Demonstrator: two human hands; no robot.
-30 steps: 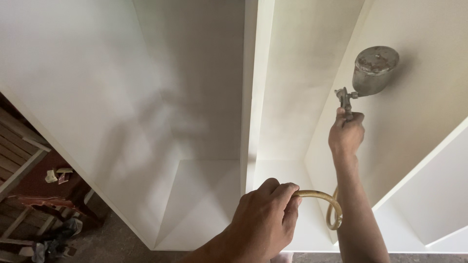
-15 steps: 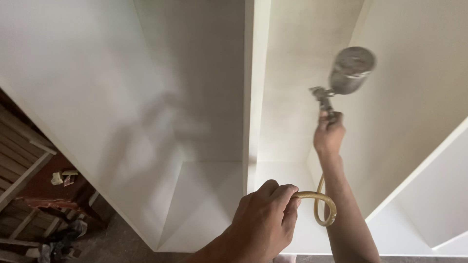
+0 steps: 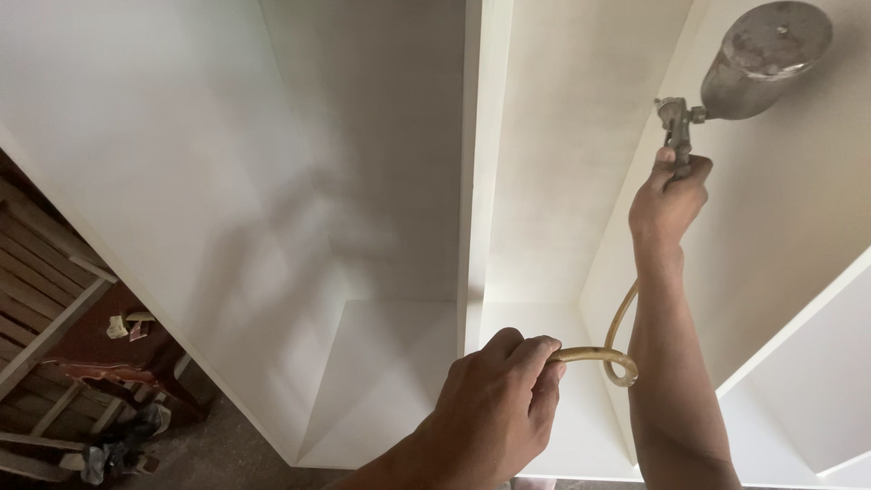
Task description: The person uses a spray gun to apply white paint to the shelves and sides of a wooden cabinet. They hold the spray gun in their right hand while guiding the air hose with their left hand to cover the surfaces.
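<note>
One left hand curls its fingers tight around one yellowish rubber hose, which loops just past the knuckles. One right hand grips one grey metal spray gun, its cup above the closed fingers, inside one white wooden cabinet.

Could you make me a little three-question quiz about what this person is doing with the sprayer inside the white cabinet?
1. True or false: the right hand holds the grey metal spray gun with its round cup raised inside the white painted wooden cabinet.
2. What does the left hand grip?
A. a paintbrush
B. the curved yellowish air hose
C. a rag
3. Fill in: the white upright divider panel stands to the ____ of the spray gun in the head view.

Key: 1 true; 2 B; 3 left.
</note>
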